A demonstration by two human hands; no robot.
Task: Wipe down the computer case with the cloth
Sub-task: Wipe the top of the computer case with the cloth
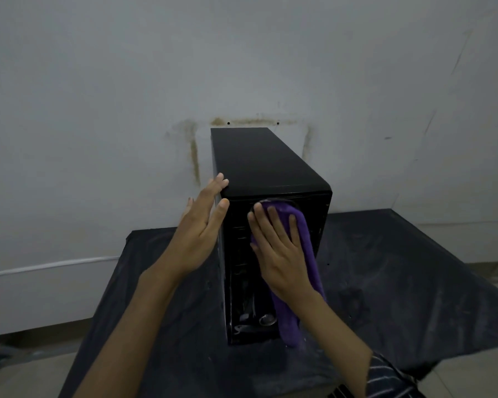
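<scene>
The right hand (279,248) presses the purple cloth (299,282) flat-fingered against the computer case (265,165) front. The left hand (200,228), released, braces its 9 o'clock side. Hard pushing could tip the case toward 12 o'clock.

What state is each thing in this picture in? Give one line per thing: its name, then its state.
computer case: upright on the covered table
purple cloth: pressed flat on the case's front, its end hanging down
right hand: open, pressing the cloth
left hand: open, flat against the case's left side
table cover: spread, wrinkled
</scene>
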